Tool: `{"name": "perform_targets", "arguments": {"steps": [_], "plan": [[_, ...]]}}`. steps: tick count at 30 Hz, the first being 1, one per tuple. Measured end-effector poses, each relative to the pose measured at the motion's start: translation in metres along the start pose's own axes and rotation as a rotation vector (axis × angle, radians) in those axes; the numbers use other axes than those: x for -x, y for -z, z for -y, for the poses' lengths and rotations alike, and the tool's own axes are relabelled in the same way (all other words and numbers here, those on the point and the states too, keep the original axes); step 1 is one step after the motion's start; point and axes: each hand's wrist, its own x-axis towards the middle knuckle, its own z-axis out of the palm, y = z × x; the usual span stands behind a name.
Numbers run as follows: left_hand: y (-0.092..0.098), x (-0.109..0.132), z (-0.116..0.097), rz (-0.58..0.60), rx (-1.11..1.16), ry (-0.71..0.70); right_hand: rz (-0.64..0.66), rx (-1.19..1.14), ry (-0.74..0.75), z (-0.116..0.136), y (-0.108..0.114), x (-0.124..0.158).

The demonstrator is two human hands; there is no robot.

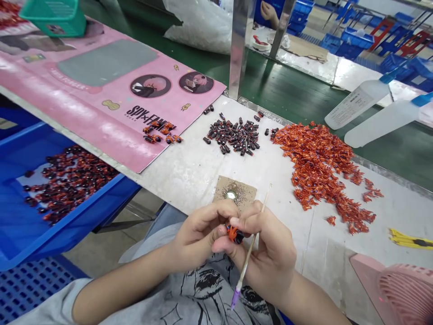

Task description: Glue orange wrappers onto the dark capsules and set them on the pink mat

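Right up close, both hands are pinched in on one small orange-and-black piece (233, 234), held in front of the grey shirt (162, 266): left hand (204, 232) gripping from one side, right hand (270, 246) from the other, a thin stick (249, 255) also slanting through its fingers, purple end down. Pink ribbed object (406, 289) at the near right corner. Just beyond the fingers, a speckled cardboard square (248, 193) lies on the table (189, 180); off left, a blue bin (67, 237) of dark-and-orange pieces. Farther on, a big orange heap (318, 162), black pieces (235, 135) beside it, and a pink printed sheet (115, 122) carrying a few pieces. Behind those, two tilted white bottles (358, 104), a green basket (56, 18), and, way back, another person's hand (269, 12).
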Motion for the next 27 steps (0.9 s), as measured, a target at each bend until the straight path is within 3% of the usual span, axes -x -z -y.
{"name": "perform_targets", "arguments": {"steps": [5,11,14,16,22,27], "plan": [[-0.012,-0.005,0.005,-0.089,-0.127,-0.139,0.011,0.026,-0.004,0.001,0.006,0.003],[-0.033,-0.026,0.016,-0.202,-0.241,-0.469,-0.139,0.005,0.068,-0.007,0.009,0.004],[-0.042,-0.033,0.022,-0.262,-0.297,-0.587,-0.138,-0.092,0.004,-0.010,0.014,0.002],[-0.044,-0.038,0.025,-0.298,-0.340,-0.588,-0.131,-0.164,-0.059,-0.011,0.015,0.002],[-0.040,-0.057,0.026,-0.139,-0.363,-0.522,-0.330,-0.223,-0.205,-0.012,0.012,0.006],[-0.045,-0.078,0.025,-0.044,-0.285,-0.528,-0.298,-0.332,-0.318,-0.018,0.035,0.001]]}}
